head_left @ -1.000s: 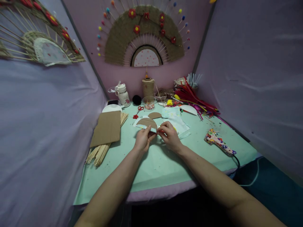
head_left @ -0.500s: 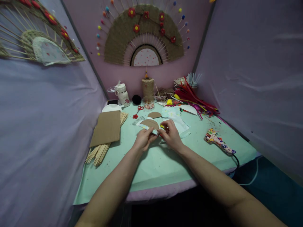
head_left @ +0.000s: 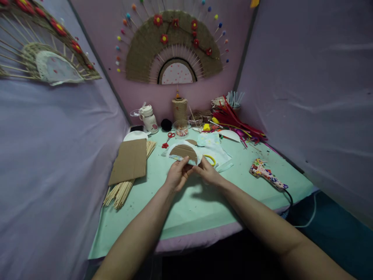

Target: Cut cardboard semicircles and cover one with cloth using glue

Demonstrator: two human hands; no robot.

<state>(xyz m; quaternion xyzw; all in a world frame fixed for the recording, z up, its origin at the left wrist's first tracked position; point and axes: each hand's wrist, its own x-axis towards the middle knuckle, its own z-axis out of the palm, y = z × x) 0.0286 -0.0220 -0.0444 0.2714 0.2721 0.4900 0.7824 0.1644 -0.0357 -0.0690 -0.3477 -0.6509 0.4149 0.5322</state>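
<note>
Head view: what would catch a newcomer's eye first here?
Probably the big woven fan with red flowers on the pink back wall. Below it, at the table's middle, the left hand and right hand together hold a brown cardboard half-circle wrapped in pale fabric; a patterned glue gun lies right.

Both hands (head_left: pixel 192 173) have lifted the cardboard half-circle (head_left: pixel 186 152), its white fabric edging now seemingly showing round the top.

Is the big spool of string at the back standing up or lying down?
Standing up. The twine spool sits upright on the table by the pink wall, its round end facing up, behind the little clear cup.
</note>
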